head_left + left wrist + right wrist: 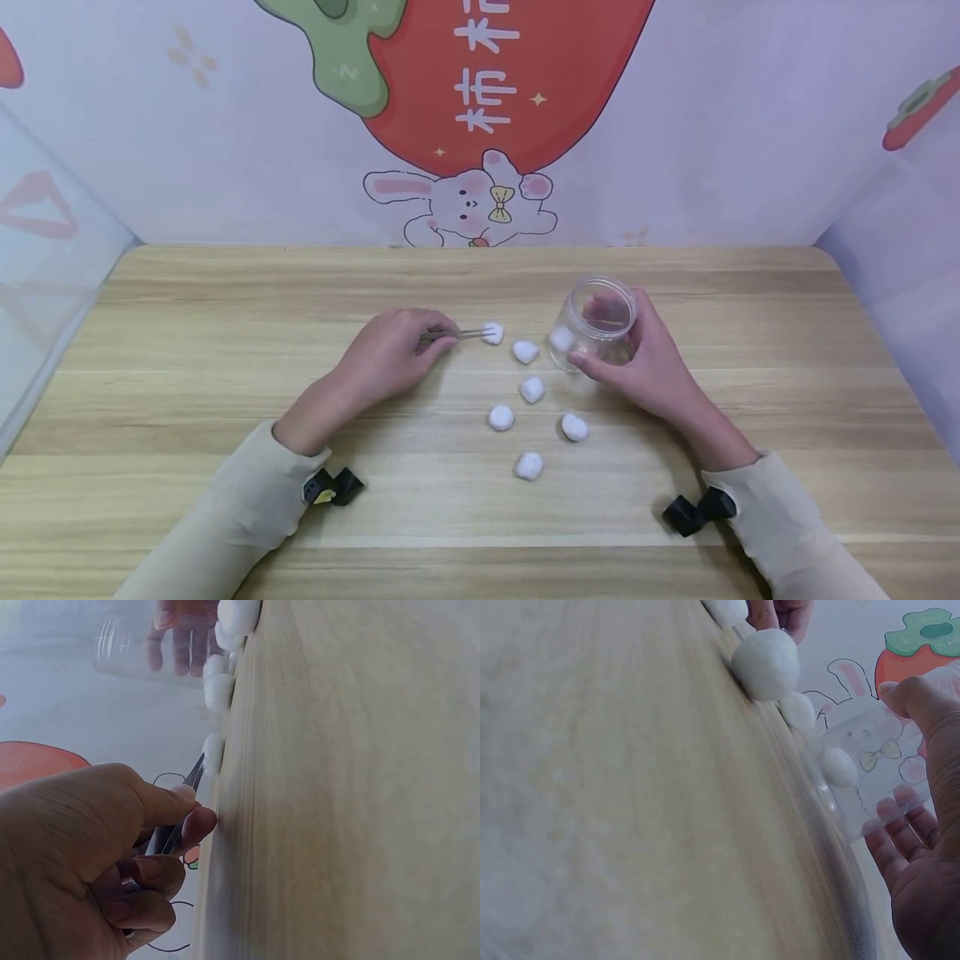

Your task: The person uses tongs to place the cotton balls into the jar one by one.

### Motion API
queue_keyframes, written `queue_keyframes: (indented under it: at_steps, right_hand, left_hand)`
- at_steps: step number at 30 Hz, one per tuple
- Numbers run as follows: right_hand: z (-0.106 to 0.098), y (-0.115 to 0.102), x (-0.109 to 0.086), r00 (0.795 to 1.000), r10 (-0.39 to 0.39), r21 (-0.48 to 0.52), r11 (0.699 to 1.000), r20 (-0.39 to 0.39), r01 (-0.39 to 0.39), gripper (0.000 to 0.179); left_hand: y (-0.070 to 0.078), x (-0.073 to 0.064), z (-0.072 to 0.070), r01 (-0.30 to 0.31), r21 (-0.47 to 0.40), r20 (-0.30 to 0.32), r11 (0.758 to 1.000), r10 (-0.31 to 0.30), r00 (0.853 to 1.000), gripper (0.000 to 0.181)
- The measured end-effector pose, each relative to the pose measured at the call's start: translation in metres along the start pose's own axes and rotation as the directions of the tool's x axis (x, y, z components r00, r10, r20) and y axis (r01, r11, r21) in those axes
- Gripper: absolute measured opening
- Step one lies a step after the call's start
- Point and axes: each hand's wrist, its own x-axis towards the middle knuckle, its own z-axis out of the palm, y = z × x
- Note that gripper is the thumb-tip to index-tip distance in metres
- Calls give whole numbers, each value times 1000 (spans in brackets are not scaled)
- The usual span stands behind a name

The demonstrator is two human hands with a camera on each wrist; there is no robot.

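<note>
The right hand grips a clear jar holding a white ball; the left hand pinches tweezers.

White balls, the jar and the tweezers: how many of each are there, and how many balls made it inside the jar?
White balls outside the clear jar: 6
White ball inside the jar: 1
Clear jar: 1
Pair of tweezers: 1
Total: 9 things, 7 of them balls

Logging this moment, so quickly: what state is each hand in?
Left hand: closed, holding tweezers, tips at a white ball.
Right hand: closed around the jar.
</note>
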Motion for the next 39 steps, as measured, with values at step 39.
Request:
queue_keyframes:
  at_steps: [39]
  right_hand:
    - [-1, -2, 0, 999, -32, -43, 999, -10, 32, 70]
  left_hand:
    - [-2, -1, 5, 10, 1, -34, 1000, -10, 999, 14]
